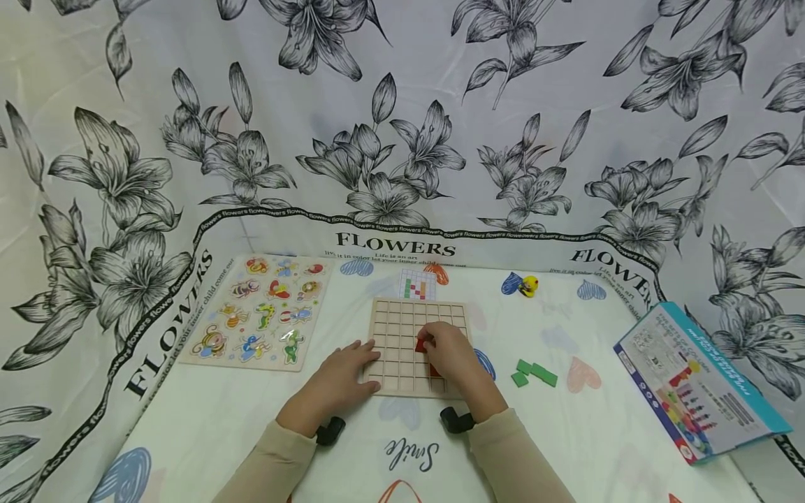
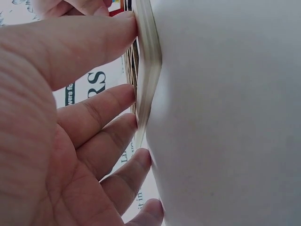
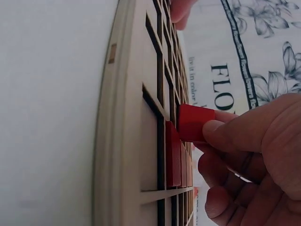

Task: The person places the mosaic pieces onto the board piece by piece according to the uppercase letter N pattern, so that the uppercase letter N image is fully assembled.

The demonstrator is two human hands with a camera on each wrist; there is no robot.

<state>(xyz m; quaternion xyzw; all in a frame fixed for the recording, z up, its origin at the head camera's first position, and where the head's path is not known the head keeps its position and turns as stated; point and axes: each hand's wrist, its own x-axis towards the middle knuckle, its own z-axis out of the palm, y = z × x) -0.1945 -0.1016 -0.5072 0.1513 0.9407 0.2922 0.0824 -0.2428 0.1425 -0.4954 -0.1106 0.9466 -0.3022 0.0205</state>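
Note:
A wooden grid board lies on the white cloth in front of the person. The right hand pinches a red square tile between thumb and fingers, over the right part of the board. Just beside that tile, a red piece sits in a grid cell, with more red behind it; in the head view the hand partly covers this red piece. The left hand rests at the board's left edge, its fingers extended and its thumb touching the rim. At the board's far side lies a card with a coloured grid pattern.
Several green pieces lie right of the board. A picture puzzle board is at the left, a printed box at the right. A small yellow toy stands farther back. A flower-print cloth hangs behind.

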